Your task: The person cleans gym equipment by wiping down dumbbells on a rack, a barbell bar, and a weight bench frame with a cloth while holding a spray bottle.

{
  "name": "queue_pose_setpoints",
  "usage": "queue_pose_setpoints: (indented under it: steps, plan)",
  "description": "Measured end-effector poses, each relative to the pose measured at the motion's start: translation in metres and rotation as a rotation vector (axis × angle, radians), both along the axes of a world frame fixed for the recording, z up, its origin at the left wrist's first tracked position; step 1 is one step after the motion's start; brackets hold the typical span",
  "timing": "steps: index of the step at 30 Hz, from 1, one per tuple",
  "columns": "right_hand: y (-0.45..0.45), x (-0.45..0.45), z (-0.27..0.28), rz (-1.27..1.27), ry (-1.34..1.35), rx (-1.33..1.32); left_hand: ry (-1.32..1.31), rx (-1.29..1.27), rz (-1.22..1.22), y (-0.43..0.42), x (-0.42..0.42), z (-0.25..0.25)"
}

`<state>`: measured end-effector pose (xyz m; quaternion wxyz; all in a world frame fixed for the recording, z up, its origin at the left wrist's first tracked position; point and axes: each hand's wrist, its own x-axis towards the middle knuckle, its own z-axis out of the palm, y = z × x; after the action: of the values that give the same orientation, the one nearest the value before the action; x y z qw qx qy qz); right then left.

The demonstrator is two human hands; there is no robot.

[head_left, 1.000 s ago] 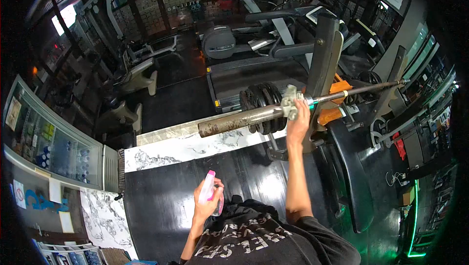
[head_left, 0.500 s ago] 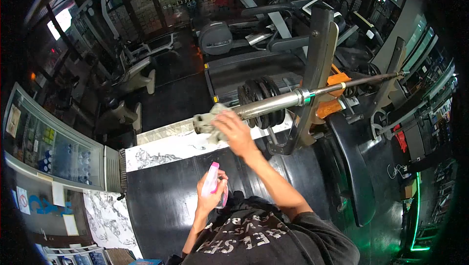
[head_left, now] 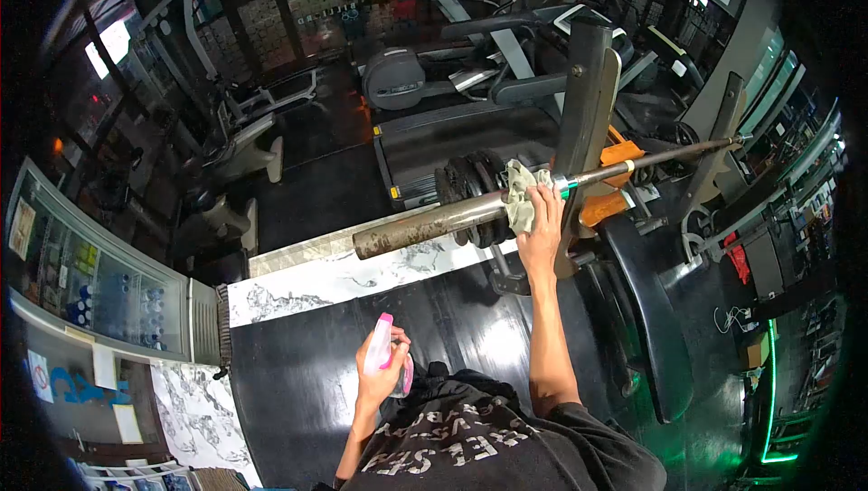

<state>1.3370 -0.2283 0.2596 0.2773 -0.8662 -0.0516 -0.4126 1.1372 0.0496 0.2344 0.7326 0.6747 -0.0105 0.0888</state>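
Observation:
A long metal barbell [head_left: 434,228] rests across the rack, its thick sleeve pointing left with brown, rust-like patches near the end. My right hand [head_left: 541,224] is closed on a pale, crumpled cloth [head_left: 518,197], pressed against the sleeve close to its inner collar. Low in front of my body, my left hand [head_left: 382,366] grips a spray bottle [head_left: 379,346] with a pink nozzle and a whitish body. The bottle stands roughly upright, apart from the barbell.
A dark rack upright [head_left: 586,102] supports the bar, with weight plates [head_left: 466,185] behind the sleeve. To the right is a black padded bench [head_left: 646,310]. Treadmills [head_left: 470,143] stand beyond, and a glass-door fridge [head_left: 104,274] is at left.
My right hand has slid the cloth rightward along the sleeve, from its outer end to near the collar. My left hand with the spray bottle has shifted slightly left and down.

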Motion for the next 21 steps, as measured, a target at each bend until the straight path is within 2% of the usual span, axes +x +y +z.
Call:
queue_pose_setpoints:
  steps: [5, 7, 9, 11, 15, 17, 21]
  plan:
    - [-0.013, 0.009, 0.008, 0.038, 0.063, 0.009, 0.035, 0.000, -0.018, 0.001, 0.001, 0.001]
    - [-0.009, 0.008, 0.028, 0.070, 0.200, 0.140, 0.028, 0.005, -0.030, 0.000, 0.003, -0.001]
    - [-0.004, 0.013, 0.029, 0.109, 0.205, 0.194, 0.021, 0.012, -0.044, -0.001, 0.005, -0.001]
    - [0.000, 0.019, 0.020, 0.120, 0.109, -0.112, 0.020, -0.028, -0.059, -0.003, 0.007, 0.002]
    - [0.000, 0.011, 0.016, 0.167, 0.107, -0.110, 0.007, -0.023, -0.057, -0.006, 0.010, 0.005]
    - [0.000, 0.001, 0.016, 0.152, 0.166, -0.192, -0.003, -0.041, -0.068, -0.006, 0.011, 0.002]
    - [0.012, -0.009, 0.012, 0.042, 0.218, -0.221, 0.003, 0.001, -0.090, -0.007, 0.013, 0.003]
